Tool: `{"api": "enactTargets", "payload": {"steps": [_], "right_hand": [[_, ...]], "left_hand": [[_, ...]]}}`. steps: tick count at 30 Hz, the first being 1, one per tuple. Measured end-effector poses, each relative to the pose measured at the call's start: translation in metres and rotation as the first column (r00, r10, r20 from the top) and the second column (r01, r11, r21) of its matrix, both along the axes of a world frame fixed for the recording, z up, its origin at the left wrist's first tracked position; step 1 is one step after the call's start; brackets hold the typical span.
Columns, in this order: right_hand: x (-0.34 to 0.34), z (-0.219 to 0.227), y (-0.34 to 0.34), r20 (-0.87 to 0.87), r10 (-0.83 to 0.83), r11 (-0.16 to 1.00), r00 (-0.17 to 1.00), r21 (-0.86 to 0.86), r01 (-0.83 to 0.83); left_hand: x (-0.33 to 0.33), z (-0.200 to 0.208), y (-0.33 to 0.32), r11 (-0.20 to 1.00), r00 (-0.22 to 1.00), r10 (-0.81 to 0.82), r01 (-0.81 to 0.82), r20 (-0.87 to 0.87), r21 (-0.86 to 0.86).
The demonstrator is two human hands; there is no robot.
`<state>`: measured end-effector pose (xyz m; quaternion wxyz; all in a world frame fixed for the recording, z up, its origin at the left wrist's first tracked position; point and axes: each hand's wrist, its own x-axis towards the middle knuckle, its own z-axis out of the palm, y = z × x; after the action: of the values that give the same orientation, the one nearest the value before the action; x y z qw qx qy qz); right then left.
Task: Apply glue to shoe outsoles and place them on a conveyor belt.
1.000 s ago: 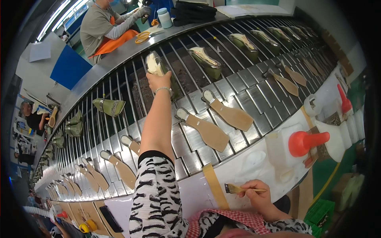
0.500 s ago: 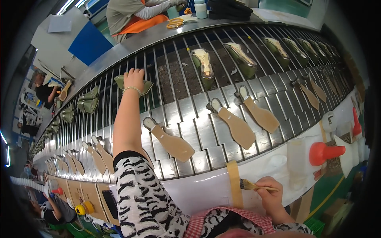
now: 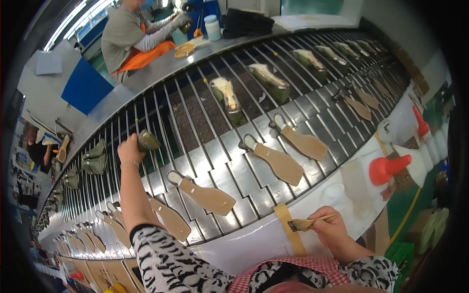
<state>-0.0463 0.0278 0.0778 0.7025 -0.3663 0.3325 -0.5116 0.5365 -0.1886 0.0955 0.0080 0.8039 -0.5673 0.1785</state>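
My left hand reaches over the rods of the conveyor, closed at the side of a green shoe upper; its fingertips are partly hidden. Low at the right, my right hand grips a flat paintbrush by its wooden handle. The dark bristles point left, above a strip of tan tape on the white work surface. Tan shoe soles with pale heel ends lie on the metal plates nearer me: one sole in the middle, another sole to its right, and one sole beside my left forearm.
More green uppers on lasts stand along the far rods. Other green uppers sit at the left. A red cone-shaped nozzle stands at the right. Across the line, a person in grey works near yellow scissors and a bottle.
My left hand has shifted left and nearer, baring the green upper to its right. The right hand still holds the brush, now turned with its handle raised. The whole view has shifted too.
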Motion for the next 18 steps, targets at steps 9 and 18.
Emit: {"api": "enactTargets", "payload": {"steps": [9, 18], "right_hand": [[-0.037, 0.028, 0.06, 0.101, -0.053, 0.995, 0.994, -0.073, 0.061], [-0.141, 0.07, 0.09, -0.429, -0.52, 0.798, 0.738, -0.553, 0.241]], "left_hand": [[-0.097, 0.016, 0.19, 0.535, -0.388, -0.842, -0.513, -0.374, -0.671], [-0.218, -0.018, 0.312, 0.825, -0.857, -0.441, -0.272, -0.264, -0.495]]}}
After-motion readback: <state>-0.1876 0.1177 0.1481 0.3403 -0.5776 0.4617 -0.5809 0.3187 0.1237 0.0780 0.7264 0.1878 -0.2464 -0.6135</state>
